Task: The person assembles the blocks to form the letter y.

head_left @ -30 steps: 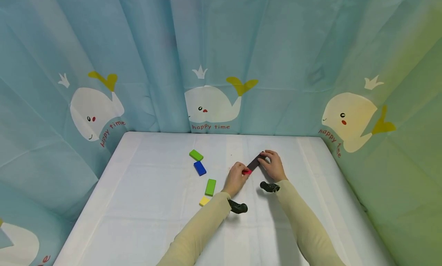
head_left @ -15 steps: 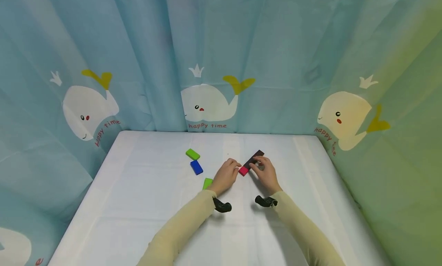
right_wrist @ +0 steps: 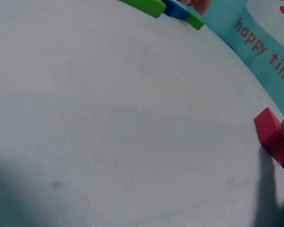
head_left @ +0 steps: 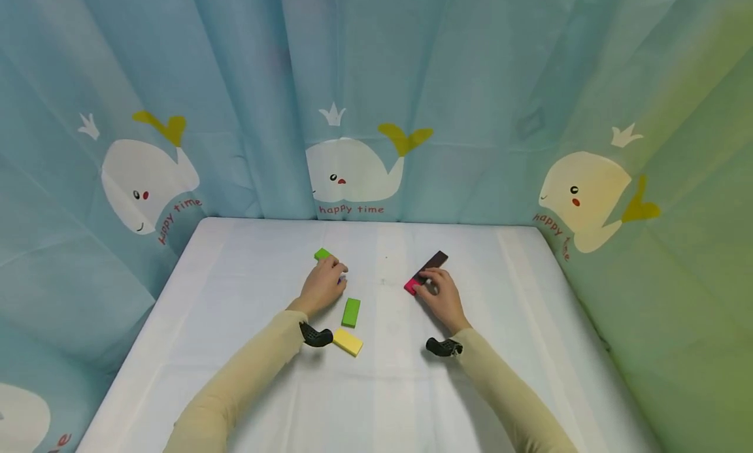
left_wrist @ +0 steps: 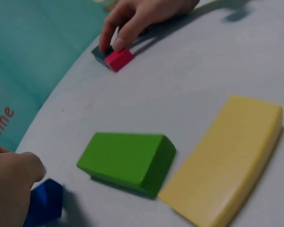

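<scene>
My left hand point(head_left: 320, 286) is over the blue block point(left_wrist: 46, 201), with fingers bent around its upper side. Most of that block is hidden in the head view, and I cannot tell whether the fingers touch it. On the right, my right hand point(head_left: 444, 301) holds the near end of a short row, where a red block point(head_left: 410, 285) meets a dark strip point(head_left: 435, 259). The thumb lies on the red block point(right_wrist: 272, 132); the bent index finger reaches the dark part. Close by my left hand are a green block point(head_left: 351, 312) and a yellow block point(head_left: 348, 342).
Another green block point(head_left: 321, 253) lies just beyond my left hand, partly covered by it. All the blocks are on a white-covered table point(head_left: 382, 401). A blue curtain point(head_left: 488, 113) with printed whales stands behind and along the sides.
My left hand has let go of the red block and moved left to the blue block. My right hand has slid along the dark strip toward the red end.
</scene>
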Available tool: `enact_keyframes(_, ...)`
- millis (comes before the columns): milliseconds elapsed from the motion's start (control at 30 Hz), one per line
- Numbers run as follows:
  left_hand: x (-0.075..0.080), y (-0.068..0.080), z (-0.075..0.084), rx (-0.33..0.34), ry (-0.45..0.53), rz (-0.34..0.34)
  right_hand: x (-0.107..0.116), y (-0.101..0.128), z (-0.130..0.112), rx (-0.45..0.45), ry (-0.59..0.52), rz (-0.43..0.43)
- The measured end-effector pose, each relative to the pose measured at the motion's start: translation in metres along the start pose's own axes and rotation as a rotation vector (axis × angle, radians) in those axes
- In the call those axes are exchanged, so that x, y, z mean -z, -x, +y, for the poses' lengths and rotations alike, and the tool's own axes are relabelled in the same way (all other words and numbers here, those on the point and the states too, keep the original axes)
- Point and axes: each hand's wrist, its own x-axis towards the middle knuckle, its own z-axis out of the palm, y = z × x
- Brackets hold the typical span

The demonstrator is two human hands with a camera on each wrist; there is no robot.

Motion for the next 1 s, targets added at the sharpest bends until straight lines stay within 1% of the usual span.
enact_keyframes(167, 0.0019, 0.0073, -0.0066, 0.037, 0.042, -0.044, 0.0004, -0.001, 0.0003, 0.006, 0.004, -0.014)
enact_keyframes(267, 0.0012, 0.0067, -0.0073, 0.067, 0.078, -0.049, 0.0007, -0.0008, 0.0003, -0.01, -0.002, -0.025)
enact_keyframes(400, 0.0006, 0.0052, -0.0067, 0.122, 0.137, -0.058, 0.0008, 0.0005, -0.0004, -0.021, -0.016, -0.044)
enact_keyframes(467, 0.0014, 0.005, -0.0059, 0.128, 0.157, -0.061, 0.0007, 0.0012, -0.001, -0.017, -0.015, -0.049)
enact_keyframes(700, 0.0065, 0.0043, -0.0042, 0.072, 0.145, -0.079, -0.0005, 0.0026, -0.0045, 0.006, -0.003, -0.029)
enact_keyframes(867, 0.0065, 0.0033, -0.0048, 0.051, 0.109, -0.146, -0.0007, 0.0031, -0.0042, -0.004, -0.001, -0.03)
enact_keyframes(1000, 0.0049, 0.0013, -0.0044, 0.01, 0.114, -0.202, -0.0004, 0.0031, -0.0032, -0.027, -0.003, -0.039)
